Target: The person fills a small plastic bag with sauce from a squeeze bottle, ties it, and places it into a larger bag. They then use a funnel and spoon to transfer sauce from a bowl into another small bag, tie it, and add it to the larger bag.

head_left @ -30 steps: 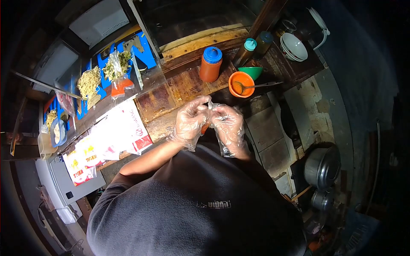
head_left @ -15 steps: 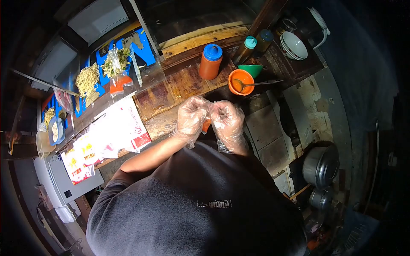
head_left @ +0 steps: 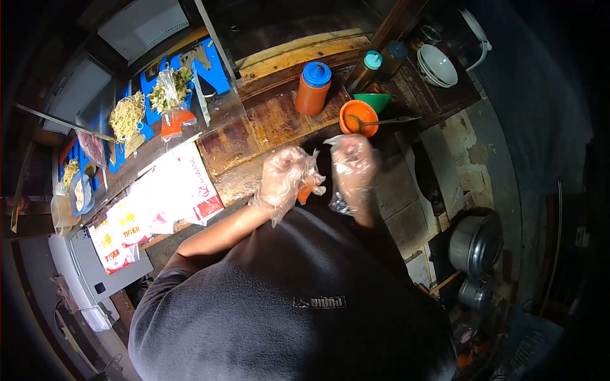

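My left hand [head_left: 284, 173], in a clear plastic glove, is closed round the gathered top of a small plastic bag of orange sauce [head_left: 305, 192]. The bag hangs just in front of my chest. To its right, my gloved right hand [head_left: 353, 164] is closed, a short way apart from the bag. Whatever its fingers may hold is hidden. Just beyond the right hand sits an orange bowl [head_left: 345, 116] with a spoon [head_left: 387, 120] resting in it.
A sauce bottle with a blue cap [head_left: 311, 92], a green bowl [head_left: 376, 101] and stacked white bowls [head_left: 438, 66] stand along the counter. On the left are noodles [head_left: 128, 117], a bag of greens [head_left: 170, 92] and printed wrapping papers [head_left: 175, 184]. Metal pots [head_left: 473, 244] stand at right.
My hands were together at the bag's top. The right hand has moved away to the right and slightly forward, while the left has stayed near its place with the bag.
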Demonstrator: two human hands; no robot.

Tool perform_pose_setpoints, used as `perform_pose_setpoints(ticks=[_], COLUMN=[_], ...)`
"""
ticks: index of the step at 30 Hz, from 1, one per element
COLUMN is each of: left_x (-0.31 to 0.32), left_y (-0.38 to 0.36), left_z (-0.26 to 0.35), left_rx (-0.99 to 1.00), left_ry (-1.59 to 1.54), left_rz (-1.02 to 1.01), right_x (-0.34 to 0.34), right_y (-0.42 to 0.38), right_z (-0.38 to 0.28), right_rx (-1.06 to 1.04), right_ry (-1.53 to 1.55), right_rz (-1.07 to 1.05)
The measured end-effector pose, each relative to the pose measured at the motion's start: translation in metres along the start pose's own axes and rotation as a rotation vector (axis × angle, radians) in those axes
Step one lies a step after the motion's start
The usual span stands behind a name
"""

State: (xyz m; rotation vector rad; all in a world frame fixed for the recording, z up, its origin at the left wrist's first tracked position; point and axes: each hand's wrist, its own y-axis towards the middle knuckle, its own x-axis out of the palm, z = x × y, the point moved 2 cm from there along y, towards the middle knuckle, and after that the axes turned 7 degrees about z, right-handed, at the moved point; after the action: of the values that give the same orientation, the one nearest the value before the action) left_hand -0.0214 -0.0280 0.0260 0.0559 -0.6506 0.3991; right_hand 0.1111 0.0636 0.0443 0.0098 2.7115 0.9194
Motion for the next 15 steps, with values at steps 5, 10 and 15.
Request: perform_pose_setpoints(ticks=[5, 10, 15], left_x=[-0.005, -0.001, 0.002], left_y=[0.002, 0.002, 0.004], left_z=[0.002, 0.002, 0.003], left_rx=[-0.103, -0.115, -0.104], left_ry=[-0.011, -0.087, -0.039], left_rz=[0.007, -0.090, -0.095], right_x=[-0.004, -0.007, -0.003], right_y=[0.023, 0.020, 0.019], right_z=[-0.017, -0.020, -0.032], right_rx=[0.408, 0.563, 0.472], right_ry=[0.486, 0.698, 0.519], right_rz=[-0.230, -0.807, -0.594])
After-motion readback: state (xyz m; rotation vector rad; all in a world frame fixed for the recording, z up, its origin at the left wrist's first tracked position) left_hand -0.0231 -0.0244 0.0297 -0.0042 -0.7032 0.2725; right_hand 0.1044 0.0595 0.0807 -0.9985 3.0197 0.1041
